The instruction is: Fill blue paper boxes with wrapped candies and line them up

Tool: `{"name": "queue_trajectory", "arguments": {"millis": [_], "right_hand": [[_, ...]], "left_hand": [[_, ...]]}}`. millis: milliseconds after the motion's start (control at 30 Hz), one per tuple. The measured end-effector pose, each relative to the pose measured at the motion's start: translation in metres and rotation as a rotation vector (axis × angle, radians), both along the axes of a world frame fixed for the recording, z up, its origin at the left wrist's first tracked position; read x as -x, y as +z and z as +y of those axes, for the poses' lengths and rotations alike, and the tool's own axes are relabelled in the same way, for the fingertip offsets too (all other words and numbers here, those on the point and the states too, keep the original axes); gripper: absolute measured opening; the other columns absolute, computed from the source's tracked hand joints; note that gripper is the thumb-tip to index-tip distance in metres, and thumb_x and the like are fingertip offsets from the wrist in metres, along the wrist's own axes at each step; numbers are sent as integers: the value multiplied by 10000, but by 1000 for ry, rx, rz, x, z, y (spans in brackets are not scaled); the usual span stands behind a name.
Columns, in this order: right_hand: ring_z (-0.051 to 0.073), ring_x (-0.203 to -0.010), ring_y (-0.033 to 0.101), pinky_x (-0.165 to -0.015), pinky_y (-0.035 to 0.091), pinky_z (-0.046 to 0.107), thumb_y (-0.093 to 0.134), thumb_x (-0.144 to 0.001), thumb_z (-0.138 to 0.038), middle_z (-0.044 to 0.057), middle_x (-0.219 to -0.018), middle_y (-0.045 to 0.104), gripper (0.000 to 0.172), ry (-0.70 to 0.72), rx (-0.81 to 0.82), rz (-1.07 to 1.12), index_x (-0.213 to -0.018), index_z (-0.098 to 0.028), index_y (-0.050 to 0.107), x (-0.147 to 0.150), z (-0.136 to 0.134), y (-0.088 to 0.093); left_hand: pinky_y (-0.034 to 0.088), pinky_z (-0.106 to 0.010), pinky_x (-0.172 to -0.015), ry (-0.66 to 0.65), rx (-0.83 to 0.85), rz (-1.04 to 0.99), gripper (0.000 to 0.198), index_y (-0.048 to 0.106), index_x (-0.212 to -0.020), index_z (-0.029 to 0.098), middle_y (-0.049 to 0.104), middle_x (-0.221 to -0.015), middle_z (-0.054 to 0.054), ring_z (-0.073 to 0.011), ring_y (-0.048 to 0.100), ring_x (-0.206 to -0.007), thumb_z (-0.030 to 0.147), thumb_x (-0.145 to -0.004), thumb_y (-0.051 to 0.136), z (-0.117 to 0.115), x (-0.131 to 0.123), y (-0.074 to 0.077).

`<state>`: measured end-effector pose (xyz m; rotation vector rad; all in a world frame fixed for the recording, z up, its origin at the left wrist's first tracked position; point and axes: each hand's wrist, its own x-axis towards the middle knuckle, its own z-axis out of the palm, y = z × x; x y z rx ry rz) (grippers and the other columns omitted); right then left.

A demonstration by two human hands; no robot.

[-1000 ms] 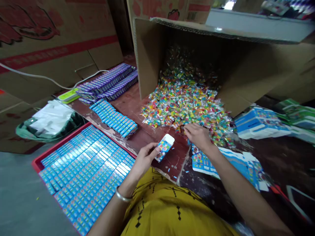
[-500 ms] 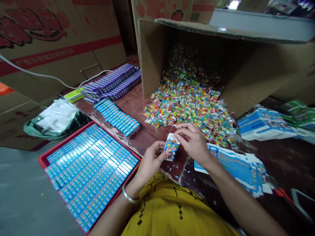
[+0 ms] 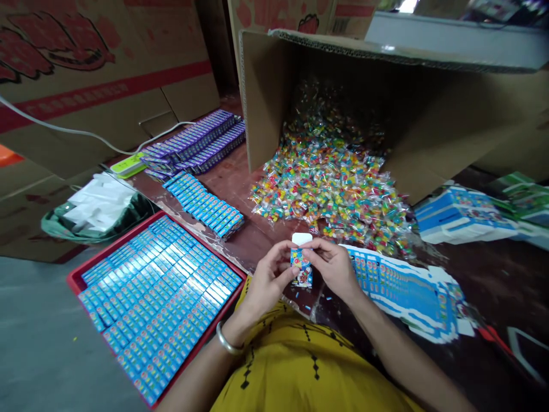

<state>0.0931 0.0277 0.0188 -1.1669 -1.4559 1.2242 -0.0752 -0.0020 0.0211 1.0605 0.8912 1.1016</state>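
Observation:
Between my two hands is a small blue printed candy box (image 3: 302, 273), upright, with its white top flap (image 3: 302, 238) raised. My left hand (image 3: 271, 276) grips the box's left side, thumb across its front. The fingers of my right hand (image 3: 332, 266) pinch the upper right edge, close under the flap. What lies inside the box is hidden from view. Just beyond my hands is a heap of clear candy packets (image 3: 330, 183), filled with colourful sweets. Flat blue box blanks (image 3: 398, 292) lie fanned out beside my right forearm.
A big cardboard carton (image 3: 261, 109) on its side holds the heap. To the left sits a red tray (image 3: 75, 280) of filled rows of blue boxes. Stacked blue boxes (image 3: 206, 203) and purple boxes (image 3: 193, 143) stand behind it. More blanks (image 3: 463, 214) lie at right.
My right hand has come down from above the box's opening to its upper edge. The box is now more upright, its flap standing up.

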Motion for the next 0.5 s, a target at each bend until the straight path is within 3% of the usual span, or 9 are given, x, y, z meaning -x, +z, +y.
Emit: {"name": "queue_trajectory", "arguments": {"millis": [100,200,300,400,500], "right_hand": [[196,-843,672,-789,545,323,663,-849,-329,33,-895,697,115,-26,-78,-60,-834,-218,688,3,0,1],[207,-941,668,-861,531,349,652,-859,-296,44,-1000,690,104,-103,-149,-61,-947,-241,648,8,-2,6],[197,-953,669,-886,521,363,664,-853,-266,34,-1001,694,220,-144,-163,3,-1053,-266,572,12,-1,9],[194,-926,660,-861,520,350,692,-831,-293,38,-953,692,137,-84,-156,38,-920,-240,603,12,3,12],[179,-846,647,-766,528,310,728,-793,-336,33,-892,675,173,20,-101,91,-785,-215,605,9,10,16]], "left_hand": [[464,-216,-719,-6,-3,29,370,549,-1184,227,606,-1047,-38,-118,576,-814,240,-836,675,0,1,-1],[469,-227,-742,16,-16,-13,355,534,-1157,232,599,-1053,-37,-128,585,-855,233,-833,680,2,-1,1],[479,-239,-764,80,-1,-74,378,493,-1141,239,606,-1052,-37,-134,603,-880,221,-821,693,2,-4,2],[484,-232,-739,115,26,-105,409,458,-1140,245,621,-1017,-29,-120,618,-827,220,-813,702,1,-5,2],[483,-218,-727,110,31,-98,420,456,-1140,243,623,-996,-21,-106,617,-807,217,-805,708,-1,-2,2]]}}
